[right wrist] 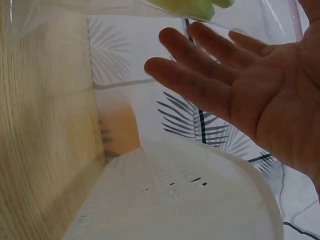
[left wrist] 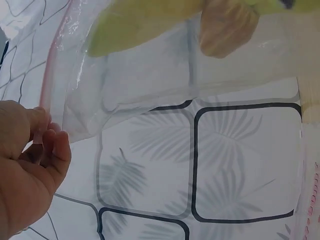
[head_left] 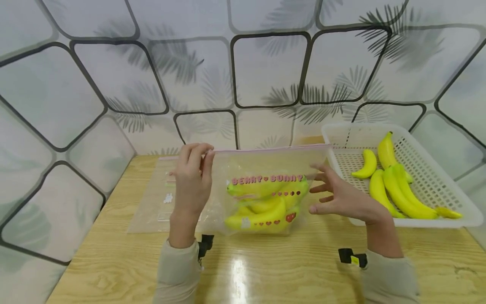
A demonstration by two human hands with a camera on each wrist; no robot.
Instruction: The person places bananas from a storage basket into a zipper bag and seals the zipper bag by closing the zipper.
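Note:
A clear zip bag [head_left: 262, 162] with a pink top strip and "BERRY BUNNY" print stands upright, with several yellow bananas [head_left: 262, 217] showing through it. My left hand [head_left: 191, 181] pinches its top left corner at the pink strip. In the left wrist view, thumb and fingers of that left hand [left wrist: 25, 165] close on the strip's end. My right hand [head_left: 343, 196] is beside the bag's right side, fingers spread and slightly bent, holding nothing. The right wrist view has the right hand's open palm [right wrist: 280, 85] below the bag's hanging film.
A white plastic basket [head_left: 452, 190] at the right holds several loose bananas [head_left: 366, 164]. Another clear bag [head_left: 146, 215] lies flat on the wooden table [head_left: 114, 261] at the left. A patterned wall covering [head_left: 269, 71] stands behind the table.

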